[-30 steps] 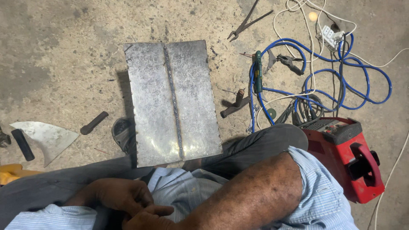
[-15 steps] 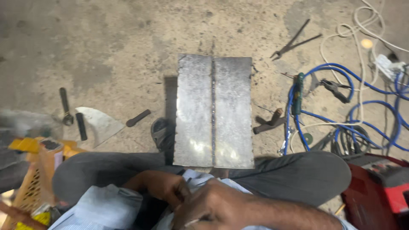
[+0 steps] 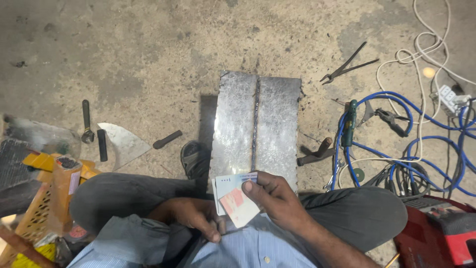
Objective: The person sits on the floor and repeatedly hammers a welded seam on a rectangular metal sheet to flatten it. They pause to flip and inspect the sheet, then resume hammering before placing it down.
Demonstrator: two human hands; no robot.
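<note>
My right hand [image 3: 277,198] holds a small fan of flat cards [image 3: 234,198], white with a red patch on the front one, just above my lap. My left hand [image 3: 196,218] rests curled against my shirt below the cards, its fingers closed with nothing seen in them. In front of my knees lies a shiny metal plate [image 3: 233,134], made of two sheets joined by a dark weld seam [image 3: 256,124] running down its middle. A sandalled foot [image 3: 194,159] shows at the plate's left edge.
Left on the concrete floor: a triangular scraper blade [image 3: 124,144], dark handles [image 3: 86,121], yellow boxes [image 3: 44,164]. Right: tongs [image 3: 347,64], a hammer [image 3: 317,154], coiled blue cable [image 3: 406,144], white cord with a power strip [image 3: 451,97], a red machine [image 3: 441,228].
The view has swung left and the plate now sits centred. My right hand has come up out of my lap holding the cards, which were not seen before.
</note>
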